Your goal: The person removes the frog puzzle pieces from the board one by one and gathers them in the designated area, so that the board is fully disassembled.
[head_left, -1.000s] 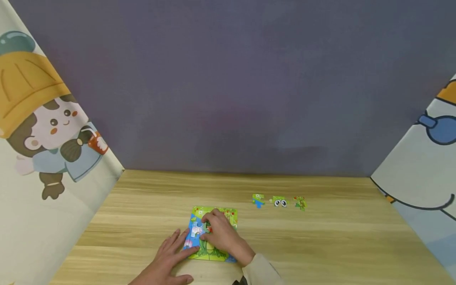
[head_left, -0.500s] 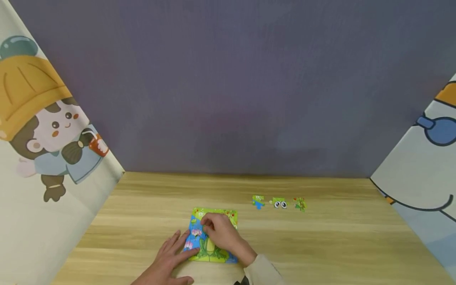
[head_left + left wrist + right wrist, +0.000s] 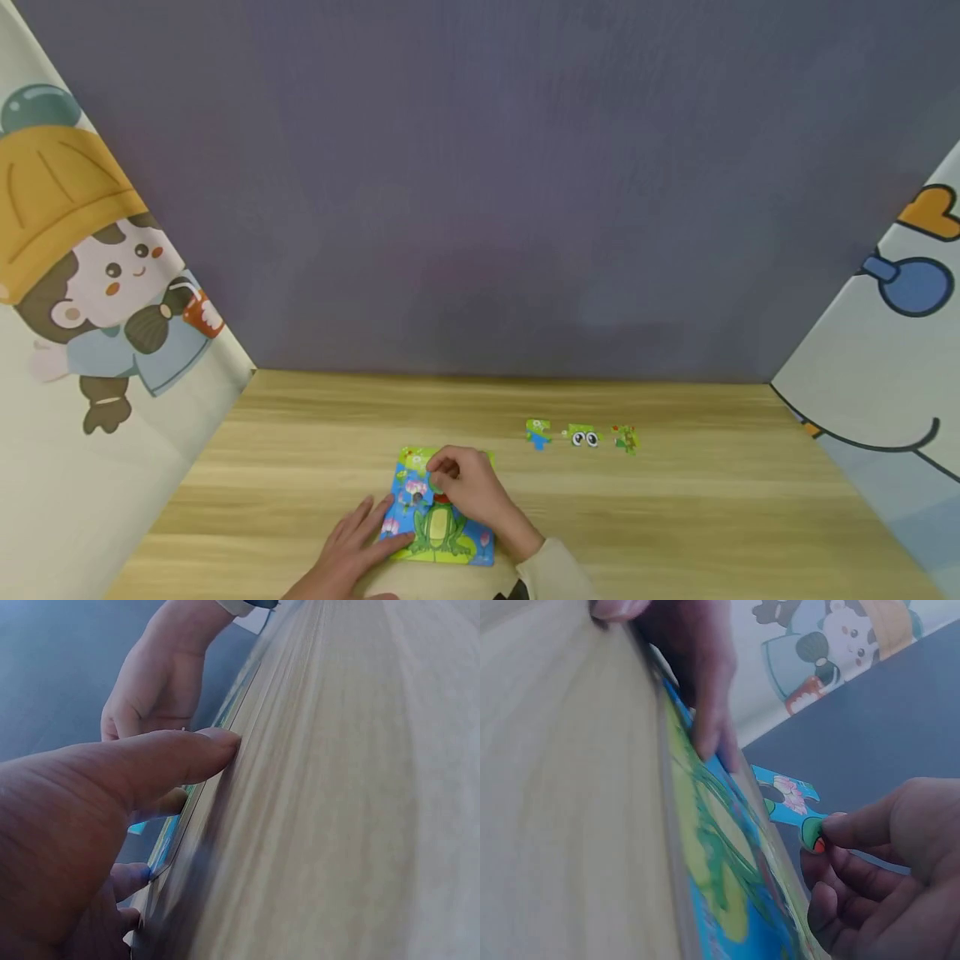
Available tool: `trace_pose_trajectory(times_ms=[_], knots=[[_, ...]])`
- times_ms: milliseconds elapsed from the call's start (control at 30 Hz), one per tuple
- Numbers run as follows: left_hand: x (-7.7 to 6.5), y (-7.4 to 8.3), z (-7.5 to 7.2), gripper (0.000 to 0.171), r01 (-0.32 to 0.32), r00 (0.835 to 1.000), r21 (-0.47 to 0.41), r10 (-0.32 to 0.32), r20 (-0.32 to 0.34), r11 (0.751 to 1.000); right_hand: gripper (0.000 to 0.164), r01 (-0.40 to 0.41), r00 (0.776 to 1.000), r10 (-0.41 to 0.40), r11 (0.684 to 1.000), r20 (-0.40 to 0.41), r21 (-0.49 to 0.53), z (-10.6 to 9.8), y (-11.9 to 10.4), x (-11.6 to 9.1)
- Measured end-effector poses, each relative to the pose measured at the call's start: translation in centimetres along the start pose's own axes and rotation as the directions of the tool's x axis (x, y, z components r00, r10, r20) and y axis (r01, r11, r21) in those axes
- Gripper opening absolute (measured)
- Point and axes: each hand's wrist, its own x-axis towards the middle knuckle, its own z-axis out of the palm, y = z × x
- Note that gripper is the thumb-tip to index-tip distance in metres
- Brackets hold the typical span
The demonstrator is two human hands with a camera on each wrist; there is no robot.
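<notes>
A frog jigsaw puzzle (image 3: 442, 533) lies in its flat board at the front of the table. My right hand (image 3: 468, 483) is over its upper half and pinches a puzzle piece (image 3: 787, 793) between thumb and fingertips. This piece is blue with a pink flower and a green and red corner; in the right wrist view it stands tilted up above the board. My left hand (image 3: 348, 542) has its fingers spread, with fingertips resting on the board's left side. The left thumb (image 3: 202, 754) lies by the front edge. My right hand hides the board's upper right.
Three loose pieces lie in a row behind and right of the board: a green and blue one (image 3: 537, 434), one with two cartoon eyes (image 3: 584, 436), and one with green and red plants (image 3: 626, 438). A grey wall (image 3: 510, 208) rises behind the wooden table (image 3: 675, 517).
My right hand stays over the board's upper half with the flower piece, its fingers shifting a little and the piece's tilt changing. The left hand keeps its place. The head view has tilted slightly.
</notes>
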Motion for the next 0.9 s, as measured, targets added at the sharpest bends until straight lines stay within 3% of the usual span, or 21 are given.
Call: trace_pose_trajectory(times_ms=[100,500,900], knots=[[0.1,0.1,-0.1,0.056,0.021,1.0,-0.039,-0.02,0.018,0.999,0.008,-0.001,1.0,0.001,1.0,-0.022,-0.019,-0.8,0.4,0.0],[0.3,0.2,-0.3,0.056,0.021,0.996,-0.049,-0.016,0.086,0.999,0.008,-0.069,0.993,0.062,0.996,-0.101,-0.063,-4.9,2.7,-1.1],[0.6,0.0,0.3,0.06,-0.022,1.0,-0.028,0.022,0.008,0.999,0.007,-0.103,0.982,0.088,0.991,-0.164,-0.084,-9.4,5.5,-2.9]])
